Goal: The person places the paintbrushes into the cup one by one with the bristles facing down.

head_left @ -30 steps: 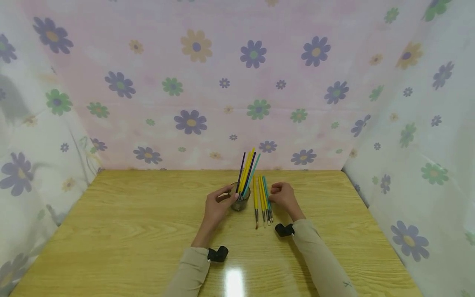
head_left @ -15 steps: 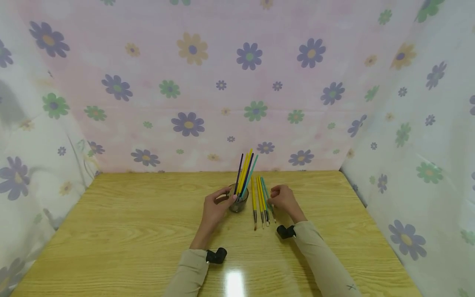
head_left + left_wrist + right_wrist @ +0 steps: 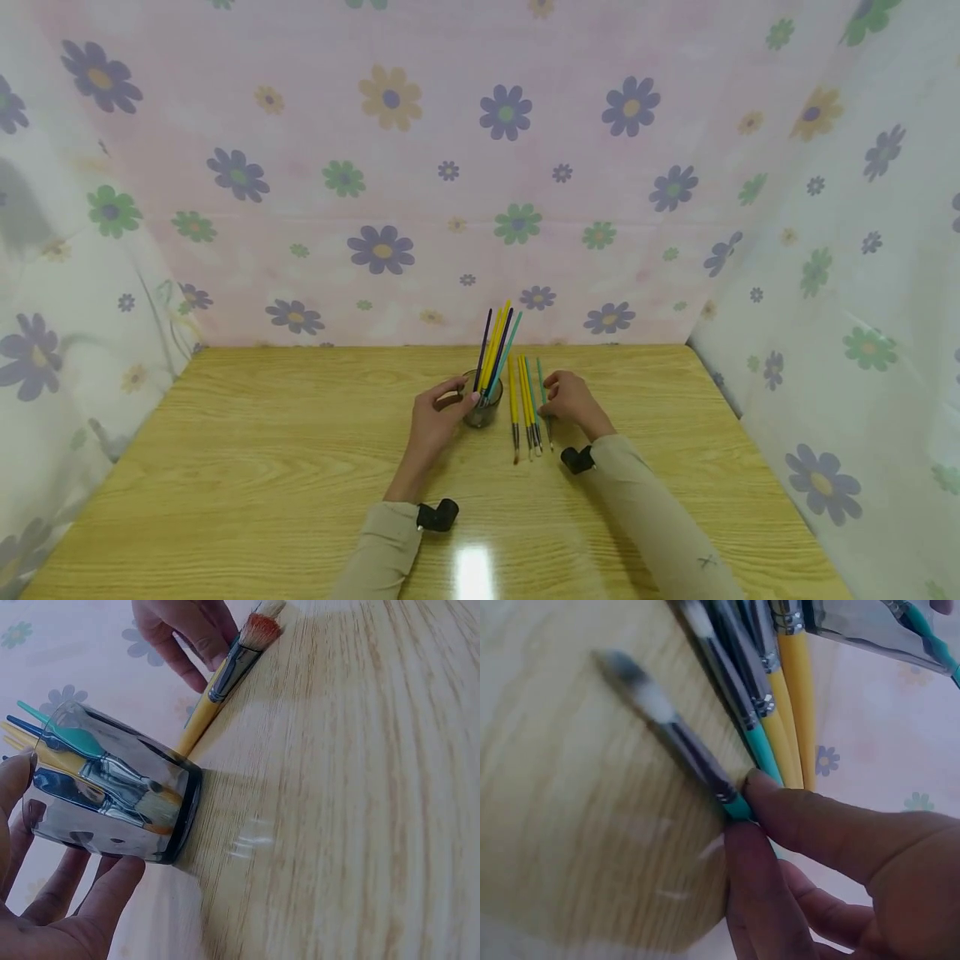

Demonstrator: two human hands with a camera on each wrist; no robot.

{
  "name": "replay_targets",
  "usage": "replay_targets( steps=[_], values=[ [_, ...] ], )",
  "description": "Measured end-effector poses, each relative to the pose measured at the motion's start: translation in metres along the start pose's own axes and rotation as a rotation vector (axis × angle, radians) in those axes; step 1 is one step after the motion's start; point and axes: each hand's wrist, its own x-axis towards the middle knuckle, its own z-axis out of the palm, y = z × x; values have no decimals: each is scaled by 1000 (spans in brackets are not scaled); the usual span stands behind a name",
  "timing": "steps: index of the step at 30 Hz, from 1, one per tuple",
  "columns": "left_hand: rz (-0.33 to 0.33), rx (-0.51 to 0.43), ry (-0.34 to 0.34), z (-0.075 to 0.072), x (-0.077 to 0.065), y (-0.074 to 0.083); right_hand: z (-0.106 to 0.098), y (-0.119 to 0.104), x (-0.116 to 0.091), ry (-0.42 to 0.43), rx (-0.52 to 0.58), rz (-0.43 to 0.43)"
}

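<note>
My left hand [image 3: 435, 417] holds a clear glass [image 3: 480, 415] from its left side, thumb near the rim and fingers around the far wall. Inside the glass lean several paintbrushes [image 3: 492, 350] with yellow, dark blue and teal handles, bristles down. With thumb and fingertip, my right hand [image 3: 572, 398] pinches a teal paintbrush [image 3: 737, 808] just behind its metal ferrule; its pale bristles with a dark tip point towards me. Left of it, a second teal paintbrush [image 3: 763, 755] and several yellow paintbrushes [image 3: 513, 404] lie side by side on the table, between the glass and my right hand.
The wooden table [image 3: 285, 467] reaches back to a flower-print cloth [image 3: 420, 167], which also rises on both sides. Black wrist cameras [image 3: 438, 515] sit at both cuffs. A bright light reflection [image 3: 474, 571] shows near the front.
The right hand has shifted one teal paintbrush to the right, away from the row; it first swung at an angle, then straightened. The left hand stays at the glass.
</note>
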Motion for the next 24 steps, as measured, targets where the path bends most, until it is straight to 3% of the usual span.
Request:
replay_targets(
  steps=[4,12,24],
  values=[
    [7,3,-1,1,-1,3,-3,-1,3,-29,-16,9],
    [14,5,-5,0,-1,3,-3,4,4,-31,64,36],
    [29,9,-3,1,-1,6,-7,23,-5,-37,344,-10]
  ],
)
